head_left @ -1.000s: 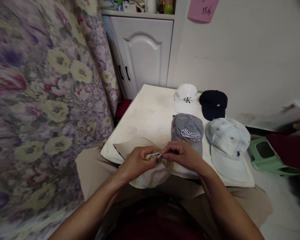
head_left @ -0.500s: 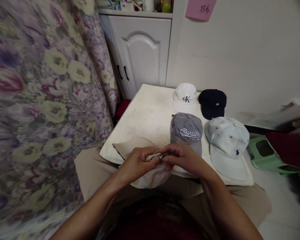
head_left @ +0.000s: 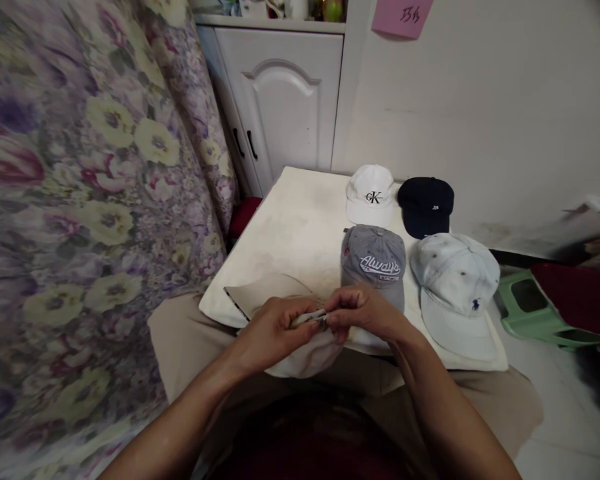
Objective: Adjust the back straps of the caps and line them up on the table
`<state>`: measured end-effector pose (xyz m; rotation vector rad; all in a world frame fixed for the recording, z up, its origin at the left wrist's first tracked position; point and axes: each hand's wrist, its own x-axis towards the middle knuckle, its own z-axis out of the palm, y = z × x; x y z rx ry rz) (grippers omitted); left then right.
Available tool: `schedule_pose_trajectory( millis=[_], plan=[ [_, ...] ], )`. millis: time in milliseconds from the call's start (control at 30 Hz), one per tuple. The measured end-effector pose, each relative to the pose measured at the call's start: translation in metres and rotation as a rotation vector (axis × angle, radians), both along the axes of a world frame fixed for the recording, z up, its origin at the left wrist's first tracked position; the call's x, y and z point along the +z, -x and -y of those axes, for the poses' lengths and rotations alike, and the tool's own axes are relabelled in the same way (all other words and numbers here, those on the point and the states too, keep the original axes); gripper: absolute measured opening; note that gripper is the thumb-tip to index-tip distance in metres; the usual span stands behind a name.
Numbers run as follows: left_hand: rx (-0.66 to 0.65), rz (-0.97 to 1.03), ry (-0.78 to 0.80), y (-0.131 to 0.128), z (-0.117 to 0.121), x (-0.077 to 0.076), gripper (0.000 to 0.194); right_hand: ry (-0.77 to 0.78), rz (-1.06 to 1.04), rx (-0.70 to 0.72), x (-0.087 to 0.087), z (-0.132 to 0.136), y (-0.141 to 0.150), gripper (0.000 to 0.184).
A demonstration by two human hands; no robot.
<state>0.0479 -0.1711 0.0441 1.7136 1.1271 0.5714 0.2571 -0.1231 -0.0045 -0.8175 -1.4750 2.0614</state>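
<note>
A beige cap (head_left: 300,357) rests at the near edge of the table, its brim pointing to the far left. My left hand (head_left: 275,330) is closed on the cap's strap (head_left: 307,319), pinching it between thumb and fingers. Against the strap's right end, my right hand (head_left: 363,313) pinches with thumb and fingertips; the small part between them is mostly hidden. Just beyond my right hand lies a grey cap (head_left: 373,257) with white lettering. To its right sits a pale blue cap (head_left: 455,287) with a small dark emblem.
At the back of the cream-covered table (head_left: 285,227) are a white cap (head_left: 371,193) and a dark navy cap (head_left: 427,205). A floral curtain (head_left: 100,220) hangs at left, a white cabinet (head_left: 290,100) stands behind, and a green stool (head_left: 525,300) is at right.
My right hand's fingers have drawn together and shifted slightly at the strap's end, showing more of the strap. My left hand keeps its grip, and the other caps stay put.
</note>
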Motion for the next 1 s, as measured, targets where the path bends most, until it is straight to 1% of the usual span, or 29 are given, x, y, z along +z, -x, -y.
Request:
schedule_pose_trajectory(
  millis=[133,300,400,467,633,800,1000],
  plan=[
    [0.004,-0.025,-0.025,-0.001,0.0,0.001,0.022,-0.007,0.034,0.008,0.0,-0.001,0.001,0.023],
    [-0.015,-0.083,-0.07,-0.003,0.001,0.003,0.026,-0.063,0.091,0.006,0.0,0.001,0.001,0.024],
    [-0.013,-0.106,-0.076,-0.005,0.001,0.005,0.024,-0.085,0.088,0.003,0.0,0.001,0.0,0.023],
    [-0.009,-0.083,-0.073,-0.005,0.001,0.006,0.022,-0.093,0.094,0.008,0.0,0.001,-0.001,0.024],
    [-0.048,-0.026,-0.001,0.003,-0.002,0.004,0.022,-0.078,0.113,0.053,0.003,0.0,-0.002,0.025],
    [-0.046,-0.017,0.066,0.017,-0.008,0.001,0.027,-0.137,0.122,0.025,0.004,-0.001,0.0,0.025],
    [-0.019,-0.016,0.077,0.019,-0.009,0.0,0.027,-0.085,0.061,0.013,-0.005,-0.001,0.006,0.025]
  ],
)
